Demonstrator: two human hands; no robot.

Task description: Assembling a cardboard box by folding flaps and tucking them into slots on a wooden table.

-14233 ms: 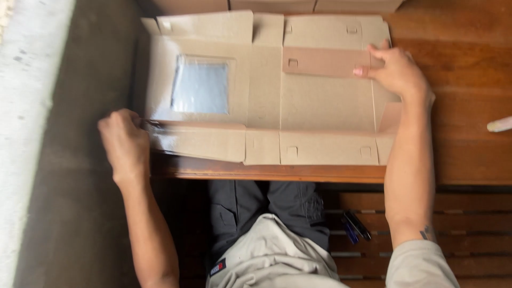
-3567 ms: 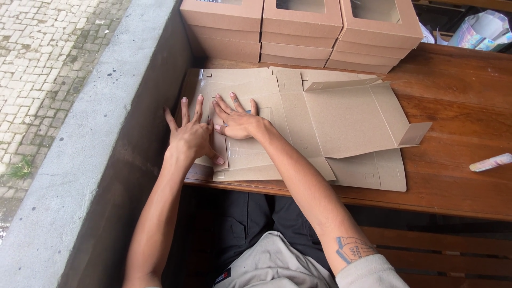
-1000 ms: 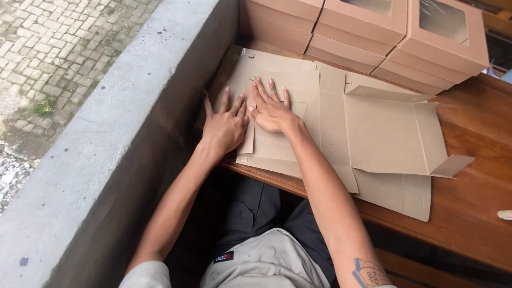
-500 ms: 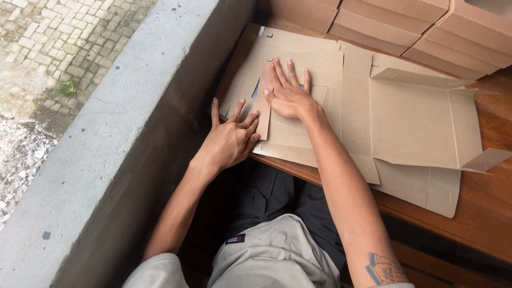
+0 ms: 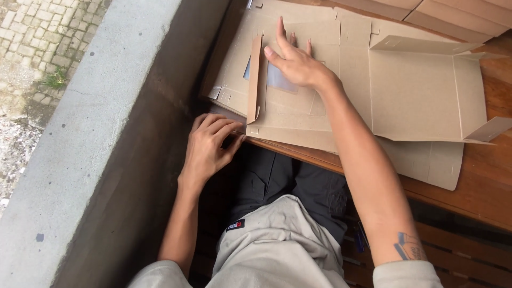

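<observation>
A flat brown cardboard box blank (image 5: 405, 90) with a clear window panel (image 5: 277, 80) lies on the wooden table (image 5: 480, 181). My right hand (image 5: 293, 58) presses flat on the blank over the window, fingers spread. A narrow side flap (image 5: 254, 80) stands half raised just left of that hand. My left hand (image 5: 210, 146) is at the blank's near left edge, at the table's corner, fingers curled against the cardboard's underside edge. Another flap (image 5: 493, 128) sticks up at the far right.
Stacked folded brown boxes (image 5: 453, 16) stand along the table's back edge. A grey concrete ledge (image 5: 106, 133) runs along the left, with paving stones (image 5: 37, 48) beyond it. My lap in dark and light clothing is below the table edge.
My left hand has slid off the top of the blank down to its near left edge. The narrow side flap has lifted. The right hand stays pressed on the window panel.
</observation>
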